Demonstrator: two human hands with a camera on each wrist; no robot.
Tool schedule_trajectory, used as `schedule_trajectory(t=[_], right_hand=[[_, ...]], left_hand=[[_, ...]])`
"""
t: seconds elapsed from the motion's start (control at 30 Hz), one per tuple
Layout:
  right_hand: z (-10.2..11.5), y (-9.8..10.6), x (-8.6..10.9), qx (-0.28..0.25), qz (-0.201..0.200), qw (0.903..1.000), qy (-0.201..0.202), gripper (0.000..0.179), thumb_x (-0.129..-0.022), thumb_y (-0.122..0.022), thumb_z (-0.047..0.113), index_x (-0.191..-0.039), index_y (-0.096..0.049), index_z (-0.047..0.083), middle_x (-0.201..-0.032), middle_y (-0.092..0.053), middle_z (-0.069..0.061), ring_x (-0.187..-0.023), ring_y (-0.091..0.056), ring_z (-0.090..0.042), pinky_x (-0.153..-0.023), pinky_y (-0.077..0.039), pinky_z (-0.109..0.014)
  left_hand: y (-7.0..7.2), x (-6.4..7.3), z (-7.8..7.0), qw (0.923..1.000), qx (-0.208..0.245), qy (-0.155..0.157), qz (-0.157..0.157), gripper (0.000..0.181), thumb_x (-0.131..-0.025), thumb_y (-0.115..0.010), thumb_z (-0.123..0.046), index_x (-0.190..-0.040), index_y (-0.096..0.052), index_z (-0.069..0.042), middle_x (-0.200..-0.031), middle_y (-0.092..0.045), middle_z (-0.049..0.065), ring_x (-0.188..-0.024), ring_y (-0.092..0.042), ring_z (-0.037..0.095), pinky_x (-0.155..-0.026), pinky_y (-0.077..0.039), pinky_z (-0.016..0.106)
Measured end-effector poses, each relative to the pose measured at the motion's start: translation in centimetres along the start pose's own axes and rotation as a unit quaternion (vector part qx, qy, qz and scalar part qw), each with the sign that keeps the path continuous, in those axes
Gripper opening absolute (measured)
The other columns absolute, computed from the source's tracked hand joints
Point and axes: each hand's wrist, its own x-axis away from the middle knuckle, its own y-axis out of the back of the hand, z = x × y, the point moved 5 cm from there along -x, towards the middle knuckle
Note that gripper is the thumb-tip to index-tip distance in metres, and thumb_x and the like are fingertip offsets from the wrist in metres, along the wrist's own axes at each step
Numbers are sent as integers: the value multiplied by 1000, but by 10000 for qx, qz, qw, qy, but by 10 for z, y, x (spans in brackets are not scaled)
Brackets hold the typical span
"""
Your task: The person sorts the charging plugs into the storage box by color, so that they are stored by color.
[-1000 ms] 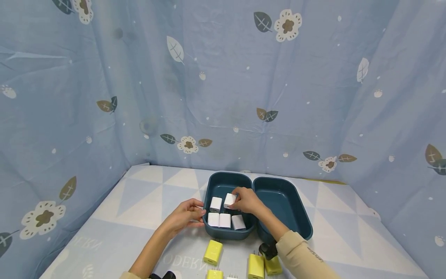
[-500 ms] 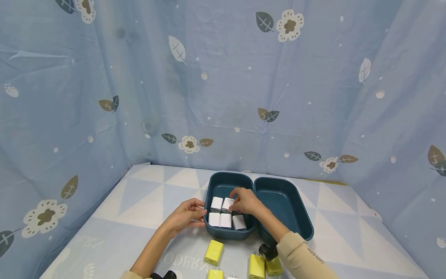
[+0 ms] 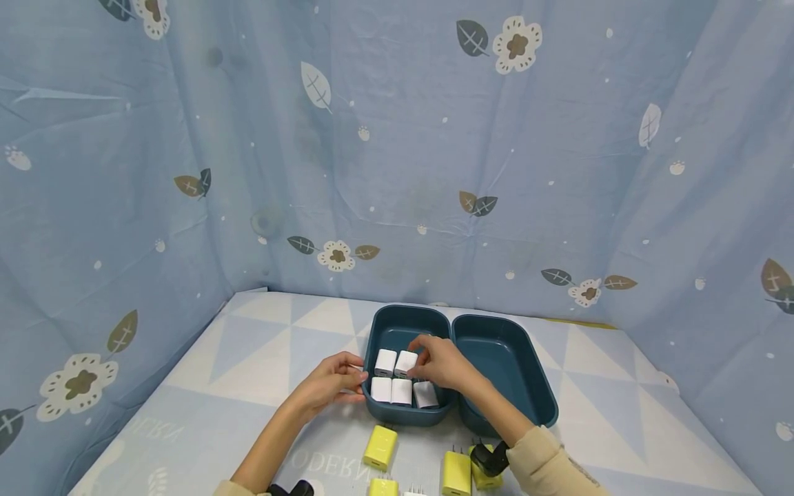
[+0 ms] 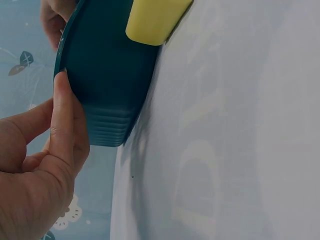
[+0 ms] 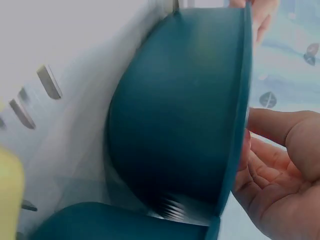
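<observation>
White chargers lie in the left teal bin point(image 3: 406, 417) in the head view, several in two rows. My right hand point(image 3: 443, 362) reaches into this bin and pinches the white charger point(image 3: 406, 361) at the right of the far row between thumb and index finger. Its fingertips are behind the bin wall in the right wrist view. My left hand point(image 3: 329, 386) is at the bin's left side. Its extended fingers point(image 4: 62, 110) touch the rim and outer wall in the left wrist view.
A second teal bin point(image 3: 499, 351) stands against the first on the right. Yellow chargers, one of them a yellow charger point(image 3: 380, 448), lie in front of the bins. A white plug point(image 3: 413, 492) is at the bottom edge. A patterned curtain point(image 3: 397, 151) closes off the back.
My right hand has moved the white charger left and down into the far row beside another. Since then its wrist has shifted slightly right. The left hand stays at the rim.
</observation>
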Motion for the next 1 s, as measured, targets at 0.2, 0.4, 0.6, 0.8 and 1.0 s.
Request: schedule_trajectory(t=[0.2, 0.4, 0.6, 0.8, 1.0], right_hand=[[13, 2, 17, 27, -45, 9996, 260, 40, -81, -73, 17, -116, -57, 7, -74, -59, 6, -61, -54, -10, -52, -48, -26], [22, 4, 36, -47, 1, 9995, 300, 43, -81, -73, 22, -120, -55, 11, -76, -58, 9, -61, -54, -9, -51, -48, -25], [28, 5, 54, -141, 158, 9996, 202, 44, -80, -73, 28, -119, -56, 15, -77, -59, 10, -61, -54, -9, -50, -47, -25], [33, 3, 71, -254, 328, 9990, 144, 48, -78, -74, 36, -118, -56, 18, -75, -59, 10, -60, -53, -9, -51, -48, -24], [41, -3, 90, -318, 552, 9976, 281, 47, -77, -74, 40, -116, -57, 20, -73, -58, 11, -55, -51, -6, -49, -47, -21]], left_hand=[[0, -1, 0, 10000, -15, -77, 61, 41, -89, -62, -12, -120, -43, 8, -93, -55, 14, -74, -59, 19, -70, -57, 36], [-1, 0, -1, 10000, -25, -59, 42, 40, -90, -62, -11, -120, -44, 8, -94, -55, 15, -75, -59, 19, -70, -58, 36], [1, 0, 0, 10000, -47, -54, -18, 40, -89, -62, -11, -119, -44, 8, -95, -55, 17, -75, -59, 19, -70, -58, 35], [1, 0, 0, 10000, -36, 0, -21, 40, -89, -63, -11, -119, -45, 7, -93, -56, 16, -74, -59, 19, -70, -57, 34], [1, 0, 1, 9999, -82, 14, -66, 39, -89, -63, -11, -118, -46, 7, -93, -56, 16, -74, -59, 19, -70, -58, 35]])
